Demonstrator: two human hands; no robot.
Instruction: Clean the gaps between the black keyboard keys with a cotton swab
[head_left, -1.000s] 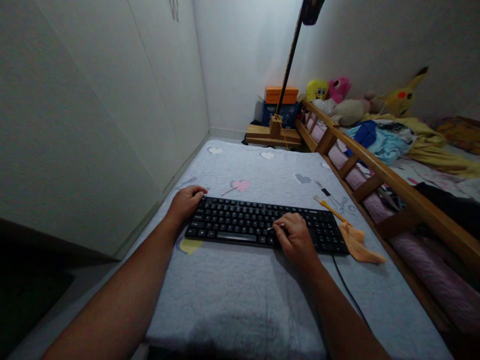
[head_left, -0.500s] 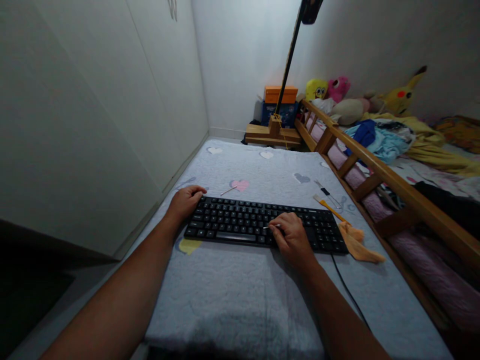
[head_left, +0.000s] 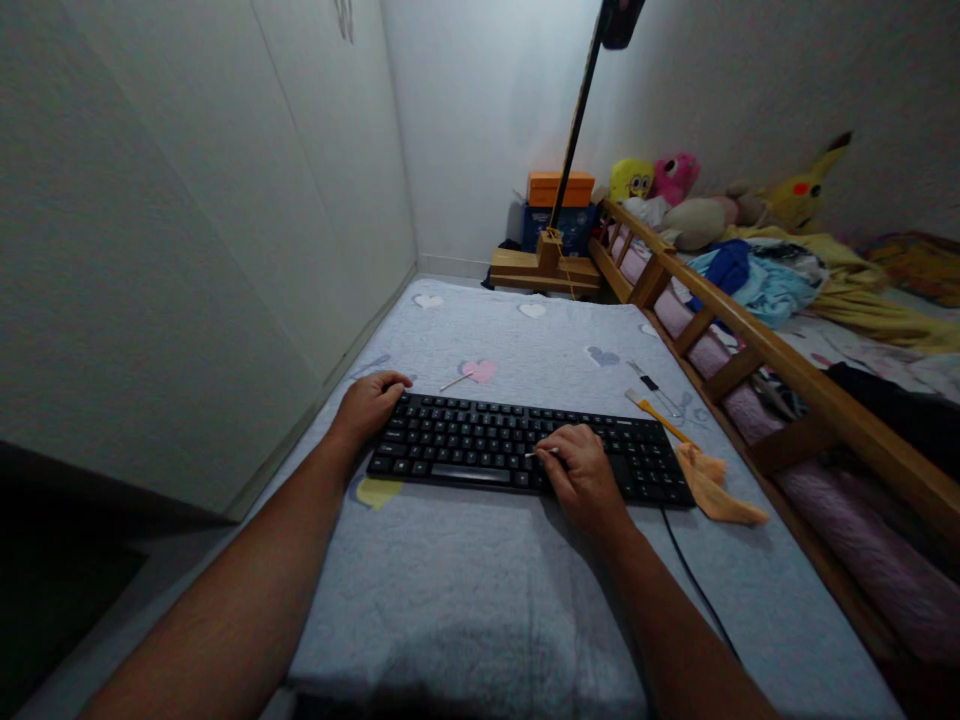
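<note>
A black keyboard (head_left: 457,440) lies flat on the light blue bedspread. My left hand (head_left: 370,405) grips its upper left corner, thumb and fingers closed at the edge. Over the right part of the letter keys, my right hand (head_left: 581,470) pinches a cotton swab (head_left: 534,454), its white tip close to the keys; whether it touches them I cannot tell. Behind the keyboard rests a second cotton swab (head_left: 456,381). To the right are a brush with a yellow handle (head_left: 664,420), an orange cloth (head_left: 712,488) and metal tweezers (head_left: 651,384).
A wooden bed rail (head_left: 750,350) runs along the right side, with clothes and plush toys beyond. White cabinet doors (head_left: 225,220) stand at the left. At the far end is a wooden stand (head_left: 547,260) with a black pole. The keyboard cable (head_left: 697,580) trails toward me.
</note>
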